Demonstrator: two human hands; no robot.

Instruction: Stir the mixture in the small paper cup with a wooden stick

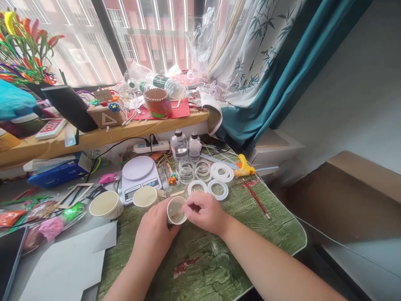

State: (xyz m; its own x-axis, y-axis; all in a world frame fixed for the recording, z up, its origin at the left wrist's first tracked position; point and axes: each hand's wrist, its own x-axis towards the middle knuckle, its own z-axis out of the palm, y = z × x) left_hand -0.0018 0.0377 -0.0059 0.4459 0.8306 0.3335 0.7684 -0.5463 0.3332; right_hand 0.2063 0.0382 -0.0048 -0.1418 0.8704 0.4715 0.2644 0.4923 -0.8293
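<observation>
My left hand holds a small white paper cup, tilted toward me, with a little pale residue inside. My right hand hangs over the cup, its fingertips bunched at the rim; anything between them is hidden. Two similar cups filled with a cream substance stand to the left, next to a white digital kitchen scale. Beneath my hands lies a green wood-pattern mat. Several white and clear rings lie beyond my right hand.
Two glass bottles and a power strip stand behind the scale. A yellow glue gun and a red paintbrush lie at the right. Craft supplies crowd the left side and the windowsill. A cardboard box stands at the right.
</observation>
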